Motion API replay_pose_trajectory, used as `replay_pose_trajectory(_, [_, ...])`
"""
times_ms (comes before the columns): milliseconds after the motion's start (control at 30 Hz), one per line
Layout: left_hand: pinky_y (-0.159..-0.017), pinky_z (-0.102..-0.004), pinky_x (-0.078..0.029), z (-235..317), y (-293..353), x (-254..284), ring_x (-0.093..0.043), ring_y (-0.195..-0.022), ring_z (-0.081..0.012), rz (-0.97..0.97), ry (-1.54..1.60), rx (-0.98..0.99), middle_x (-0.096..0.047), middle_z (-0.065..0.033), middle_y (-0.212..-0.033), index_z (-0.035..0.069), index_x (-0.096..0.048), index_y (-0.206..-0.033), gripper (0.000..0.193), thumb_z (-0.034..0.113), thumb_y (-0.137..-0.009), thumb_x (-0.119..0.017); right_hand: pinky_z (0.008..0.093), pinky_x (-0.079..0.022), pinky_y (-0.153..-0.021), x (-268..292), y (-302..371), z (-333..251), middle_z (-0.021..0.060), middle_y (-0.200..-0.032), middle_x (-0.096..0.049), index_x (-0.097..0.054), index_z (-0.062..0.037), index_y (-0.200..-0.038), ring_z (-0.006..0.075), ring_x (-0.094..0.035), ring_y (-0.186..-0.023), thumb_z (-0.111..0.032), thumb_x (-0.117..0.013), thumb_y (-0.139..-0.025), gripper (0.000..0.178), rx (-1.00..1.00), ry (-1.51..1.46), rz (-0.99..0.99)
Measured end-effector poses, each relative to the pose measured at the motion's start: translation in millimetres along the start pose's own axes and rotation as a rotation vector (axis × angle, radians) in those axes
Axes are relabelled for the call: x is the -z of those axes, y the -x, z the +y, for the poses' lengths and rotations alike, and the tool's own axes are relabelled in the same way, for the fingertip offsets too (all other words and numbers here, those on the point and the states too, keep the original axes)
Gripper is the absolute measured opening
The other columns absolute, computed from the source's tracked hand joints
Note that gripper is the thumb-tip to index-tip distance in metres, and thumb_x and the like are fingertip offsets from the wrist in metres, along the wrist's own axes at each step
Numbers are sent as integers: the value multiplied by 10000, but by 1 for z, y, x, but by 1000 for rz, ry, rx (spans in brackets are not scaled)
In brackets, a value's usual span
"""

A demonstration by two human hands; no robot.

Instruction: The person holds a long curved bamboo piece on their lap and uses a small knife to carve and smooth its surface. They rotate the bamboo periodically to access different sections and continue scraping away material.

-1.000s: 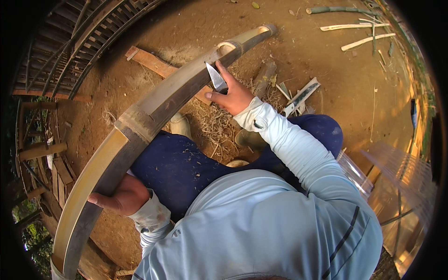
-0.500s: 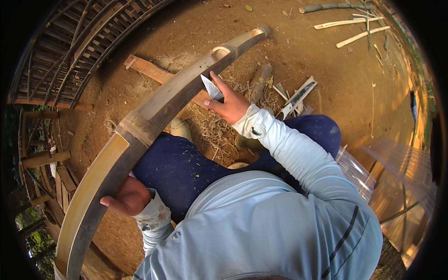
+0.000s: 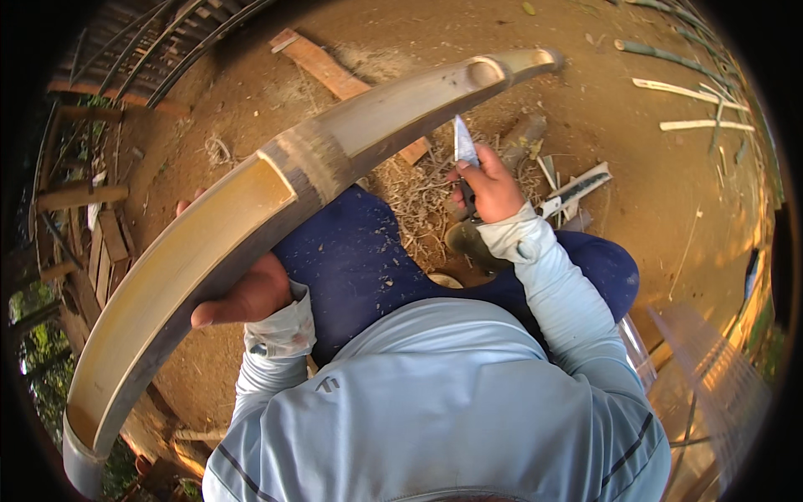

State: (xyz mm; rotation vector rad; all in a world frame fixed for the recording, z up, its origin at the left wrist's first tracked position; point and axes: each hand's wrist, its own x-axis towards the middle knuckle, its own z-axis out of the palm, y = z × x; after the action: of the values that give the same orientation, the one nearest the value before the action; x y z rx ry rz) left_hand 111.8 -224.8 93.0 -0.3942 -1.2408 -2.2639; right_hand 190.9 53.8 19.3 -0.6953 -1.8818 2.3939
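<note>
A long bamboo pole point(image 3: 209, 219), with lengthwise openings cut into its upper side between the nodes, lies slantwise across in front of me. Its near end is at lower left and its far end at upper right. My left hand point(image 3: 258, 293) cups it from underneath, the thumb on the near side and fingertips showing past the far edge. The pole's middle passes over my knee in dark blue trousers point(image 3: 351, 251). In my right hand point(image 3: 499, 191) is a knife point(image 3: 465, 144), its pointed blade upward, just below the pole and apart from it.
Fibrous shavings point(image 3: 418, 205) cover the dirt between my feet. A second, larger blade point(image 3: 581, 189) lies on split pieces right of my right hand. Beyond the pole is a wooden plank point(image 3: 326, 71). Bamboo lengths point(image 3: 669, 54) lie at upper right, clear plastic sheeting point(image 3: 711, 360) at right.
The pole has swung and rolled, so its openings face up more, and its far end has shifted right. My left hand has risen with it. My right hand with the knife has moved right, away from the pole.
</note>
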Motion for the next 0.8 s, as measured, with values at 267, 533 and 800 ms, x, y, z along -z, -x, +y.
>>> replay_pose_trajectory(267, [-1122, -538, -337, 11, 1, -4, -431, -1325, -342, 57, -76, 40, -462, -156, -1415, 98, -399, -1419, 948, 749, -761, -603, 277, -470, -534, -19, 1, -6, 55, -822, -601, -503, -37, -1066, 124, -573, -612, -100, -560, -947, 146, 31, 36, -58])
replay_pose_trajectory(533, [-1122, -487, -335, 14, 1, -6, -448, -1304, -294, 62, -95, 55, -487, -130, -1382, 103, -405, -1411, 896, 734, -798, -574, 268, -478, -581, -17, 18, -14, 60, -881, -603, -475, -38, -1244, 114, -566, -663, -103, -547, -962, 298, -34, -61, -101])
replay_pose_trajectory(800, [-1094, -506, -347, 17, -1, -4, -480, -1257, -282, 143, -136, 86, -531, -79, -1328, 151, -501, -1328, 788, 717, -790, -603, 263, -478, -590, -17, 25, -21, 66, -886, -602, -473, -13, -1233, 108, -559, -662, -97, -547, -962, 293, 5, -81, -152])
